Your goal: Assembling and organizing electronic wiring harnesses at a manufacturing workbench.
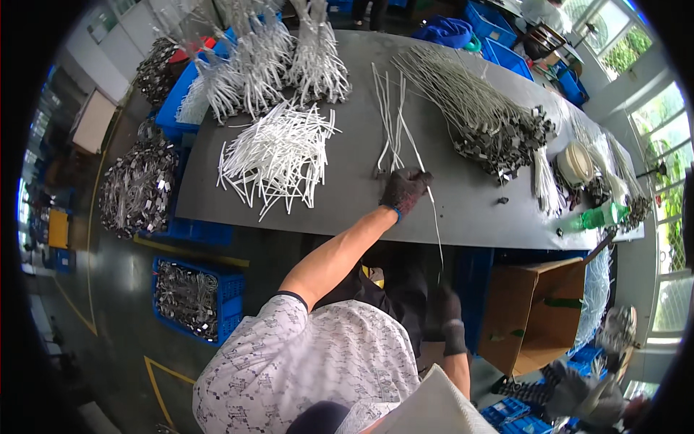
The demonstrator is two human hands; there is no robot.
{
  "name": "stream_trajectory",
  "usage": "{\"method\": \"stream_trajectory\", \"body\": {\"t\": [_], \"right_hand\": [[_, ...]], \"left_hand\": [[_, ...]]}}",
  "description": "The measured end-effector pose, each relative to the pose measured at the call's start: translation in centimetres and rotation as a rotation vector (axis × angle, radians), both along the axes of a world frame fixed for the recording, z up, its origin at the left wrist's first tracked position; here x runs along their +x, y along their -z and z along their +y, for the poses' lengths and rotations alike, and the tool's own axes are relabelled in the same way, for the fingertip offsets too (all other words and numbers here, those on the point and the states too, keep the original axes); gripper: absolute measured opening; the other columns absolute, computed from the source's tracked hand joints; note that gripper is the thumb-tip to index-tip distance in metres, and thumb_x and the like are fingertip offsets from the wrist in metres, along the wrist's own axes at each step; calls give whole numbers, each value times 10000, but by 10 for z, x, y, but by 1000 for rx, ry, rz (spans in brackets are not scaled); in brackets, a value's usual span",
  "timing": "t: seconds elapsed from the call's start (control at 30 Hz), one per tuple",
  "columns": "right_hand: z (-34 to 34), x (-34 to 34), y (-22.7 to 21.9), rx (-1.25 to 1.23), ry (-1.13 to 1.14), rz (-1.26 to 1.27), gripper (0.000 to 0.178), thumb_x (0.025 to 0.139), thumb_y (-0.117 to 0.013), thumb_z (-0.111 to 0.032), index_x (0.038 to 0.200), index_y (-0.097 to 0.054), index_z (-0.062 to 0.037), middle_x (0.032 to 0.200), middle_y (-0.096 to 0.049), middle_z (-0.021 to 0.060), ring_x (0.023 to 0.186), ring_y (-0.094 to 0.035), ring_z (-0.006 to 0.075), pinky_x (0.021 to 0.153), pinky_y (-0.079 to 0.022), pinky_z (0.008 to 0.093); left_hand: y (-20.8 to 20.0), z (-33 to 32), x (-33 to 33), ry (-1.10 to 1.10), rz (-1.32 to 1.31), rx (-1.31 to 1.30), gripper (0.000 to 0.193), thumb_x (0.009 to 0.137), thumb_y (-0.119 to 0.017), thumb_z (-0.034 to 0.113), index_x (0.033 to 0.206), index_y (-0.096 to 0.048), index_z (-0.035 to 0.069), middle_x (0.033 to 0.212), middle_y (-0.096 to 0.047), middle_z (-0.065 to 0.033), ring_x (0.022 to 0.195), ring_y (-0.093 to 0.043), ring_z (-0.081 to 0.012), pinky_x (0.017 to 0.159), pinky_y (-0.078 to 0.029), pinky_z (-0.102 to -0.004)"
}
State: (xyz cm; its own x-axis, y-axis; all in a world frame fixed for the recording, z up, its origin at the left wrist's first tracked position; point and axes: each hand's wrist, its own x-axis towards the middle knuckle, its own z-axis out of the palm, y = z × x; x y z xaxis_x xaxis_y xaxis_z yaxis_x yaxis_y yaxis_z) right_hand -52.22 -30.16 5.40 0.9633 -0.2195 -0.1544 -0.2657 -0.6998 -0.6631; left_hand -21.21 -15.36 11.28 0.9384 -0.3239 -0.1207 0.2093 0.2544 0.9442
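one cable (436, 223) is gripped by the left hand (406, 192), apparently mid-process; the right hand (449, 309) is blurred, its grip indeterminable; the upper-right cable bundle (499, 134) seemingly remains.

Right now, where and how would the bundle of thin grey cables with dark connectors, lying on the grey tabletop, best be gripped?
Likely around the strands, mid-length, coming from the left: they run close together, and bare tabletop and the dark-gloved left hand lie on that side. The connectors spread bulkily at the near end.
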Motion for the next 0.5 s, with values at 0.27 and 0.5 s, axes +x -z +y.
{"method": "stream_trajectory", "body": {"t": [0.27, 0.5], "right_hand": [[18, 161, -28, 86, 209, -464, 351, 951, -600, -66, 1283, -519, 16, 1045, -639, 154, 788, -627, 217, 635, -537, 316], [32, 230, -3, 1225, 577, -206, 441, 1032, -516, -357, 1313, -519, -17, 1003, -660, 133, 895, -658, 239, 640, -541, 330]], "left_hand": [[-2, -10, -78, 194, -42, 110, 263, 927, -710, 250, 930, -718, -13, 692, -636, 7, 652, -530, -73, 611, -460, -283], [10, -3, -58, -188, -408, 290, 303, 940, -678, 273, 861, -651, -18, 697, -633, -159, 641, -585, -152, 592, -471, -366]]}}
